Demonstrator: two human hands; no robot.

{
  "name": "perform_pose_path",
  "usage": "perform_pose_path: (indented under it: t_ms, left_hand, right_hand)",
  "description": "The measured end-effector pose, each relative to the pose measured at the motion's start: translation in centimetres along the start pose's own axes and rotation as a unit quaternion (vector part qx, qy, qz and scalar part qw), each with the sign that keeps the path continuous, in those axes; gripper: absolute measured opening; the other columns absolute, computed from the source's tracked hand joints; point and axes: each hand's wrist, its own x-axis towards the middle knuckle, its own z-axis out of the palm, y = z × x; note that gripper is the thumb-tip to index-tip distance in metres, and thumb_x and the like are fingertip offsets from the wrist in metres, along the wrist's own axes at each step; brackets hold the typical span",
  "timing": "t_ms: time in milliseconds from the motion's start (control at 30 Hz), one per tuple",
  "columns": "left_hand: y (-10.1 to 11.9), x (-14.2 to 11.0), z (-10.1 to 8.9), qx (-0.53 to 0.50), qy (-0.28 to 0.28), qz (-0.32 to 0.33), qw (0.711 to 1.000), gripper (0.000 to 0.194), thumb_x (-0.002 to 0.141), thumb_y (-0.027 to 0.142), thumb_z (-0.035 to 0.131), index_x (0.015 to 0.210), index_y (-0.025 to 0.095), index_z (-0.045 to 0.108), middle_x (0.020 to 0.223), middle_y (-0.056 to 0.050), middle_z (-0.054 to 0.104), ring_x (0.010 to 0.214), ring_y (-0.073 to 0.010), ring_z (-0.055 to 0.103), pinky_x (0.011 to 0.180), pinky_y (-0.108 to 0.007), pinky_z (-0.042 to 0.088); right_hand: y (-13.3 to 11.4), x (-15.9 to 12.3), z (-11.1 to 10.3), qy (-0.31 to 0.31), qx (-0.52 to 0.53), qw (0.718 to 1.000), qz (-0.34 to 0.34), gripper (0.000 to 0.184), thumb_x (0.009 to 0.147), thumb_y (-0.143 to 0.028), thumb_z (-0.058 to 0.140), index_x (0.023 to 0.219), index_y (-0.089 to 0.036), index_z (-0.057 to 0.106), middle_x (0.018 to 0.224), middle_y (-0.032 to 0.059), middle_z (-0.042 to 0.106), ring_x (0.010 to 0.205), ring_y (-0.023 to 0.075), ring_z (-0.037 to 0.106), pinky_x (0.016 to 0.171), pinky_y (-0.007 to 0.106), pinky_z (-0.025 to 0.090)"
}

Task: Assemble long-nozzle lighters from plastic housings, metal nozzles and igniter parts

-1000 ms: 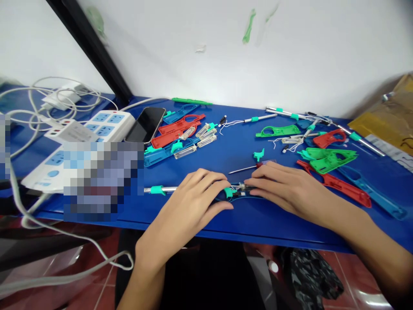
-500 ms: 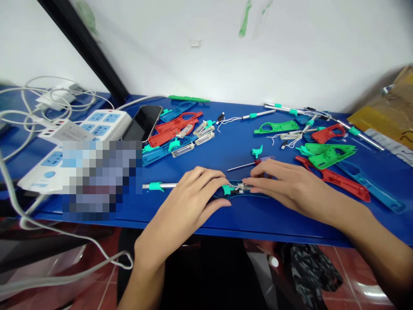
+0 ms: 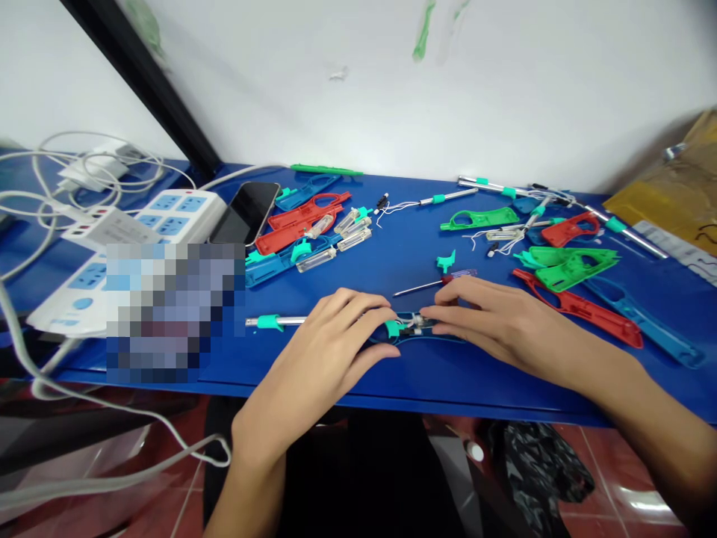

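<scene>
On the desk in front of me lies a blue lighter casing half (image 3: 442,338), with a teal trigger (image 3: 394,329), white wires and a small black part in it. A metal lighter tube (image 3: 291,321) with a teal collar sticks out to the left, under my left hand (image 3: 341,340). That hand is closed over the casing's left part, thumb on the near side. My right hand (image 3: 493,321) pinches a clear lighter fuel tank (image 3: 424,322) at the casing's right part; its fingertips partly cover the tank. Just behind lie a screwdriver (image 3: 417,288) and a loose teal trigger (image 3: 446,261).
Red casing halves (image 3: 302,220) and clear tanks (image 3: 317,259) lie back left. More casings (image 3: 576,267) and metal tubes (image 3: 638,235) are at the right. A power strip (image 3: 72,299), phone (image 3: 246,213) and cables stand left; a cardboard box (image 3: 672,179) is far right.
Almost nothing differs. My right fingertips have shifted very slightly at the fuel tank; my left hand keeps its place on the casing.
</scene>
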Motion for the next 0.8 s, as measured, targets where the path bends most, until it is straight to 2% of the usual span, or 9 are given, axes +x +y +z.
perform_pose_path:
  t_ms: [233, 433, 800]
  left_hand:
    - [0.01, -0.08, -0.02, -0.004, -0.002, 0.0, 1.0, 0.03, 0.111, 0.042, 0.063, 0.135, 0.024, 0.064, 0.144, -0.008, 0.07, 0.128, -0.0263, 0.062, 0.109, -0.046, 0.051]
    - [-0.13, -0.12, 0.03, -0.004, 0.001, 0.0, 1.0, 0.03, 0.111, 0.042, 0.063, 0.134, 0.024, 0.065, 0.144, -0.008, 0.07, 0.127, -0.0264, 0.063, 0.108, -0.047, 0.052]
    - [-0.25, -0.18, 0.13, -0.004, 0.001, -0.001, 1.0, 0.031, 0.111, 0.044, 0.062, 0.135, 0.026, 0.064, 0.145, -0.007, 0.07, 0.129, -0.0265, 0.062, 0.11, -0.047, 0.052]
  right_hand:
    - [-0.1, -0.05, -0.1, -0.017, 0.003, 1.0, 0.007, 0.04, 0.119, -0.035, 0.043, 0.127, -0.019, 0.08, 0.118, 0.0121, 0.075, 0.098, 0.0232, 0.075, 0.088, 0.036, 0.064]
    - [0.03, -0.21, -0.17, 0.012, 0.026, 1.0, 0.004, 0.038, 0.118, -0.035, 0.048, 0.13, -0.019, 0.08, 0.118, 0.013, 0.075, 0.099, 0.0244, 0.075, 0.087, 0.038, 0.064]
    - [0.18, -0.08, -0.14, 0.006, -0.01, 1.0, -0.018, 0.034, 0.117, -0.031, 0.049, 0.129, -0.019, 0.08, 0.115, 0.0121, 0.075, 0.098, 0.024, 0.074, 0.085, 0.038, 0.062]
